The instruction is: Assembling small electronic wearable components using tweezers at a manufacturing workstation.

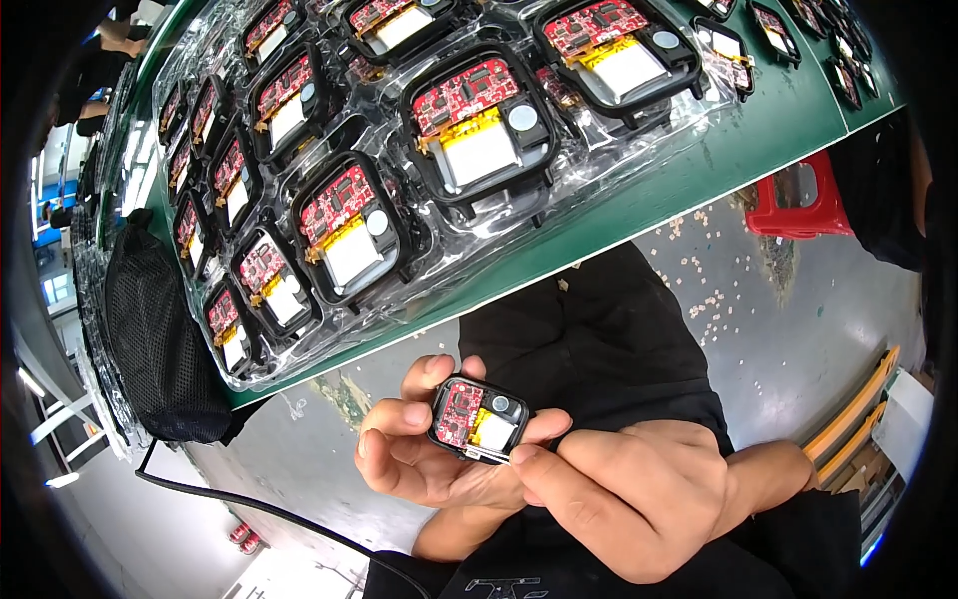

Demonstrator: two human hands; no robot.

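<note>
Above my lap, my left hand grips a small black watch case by its edges, tilted with its open inside facing up. Within the case sit a red circuit board, a white battery with yellow tape and a round silvery disc. My right hand is closed, thumb and forefinger pinching a thin silvery tool whose tip lies against the case's lower edge near the board. Most of that tool is hidden by the fingers, so its exact kind is unclear.
Several similar open cases rest in clear plastic trays on a green table. A black mesh bag hangs at its left corner, a black cable below. A red stool and another person are at right.
</note>
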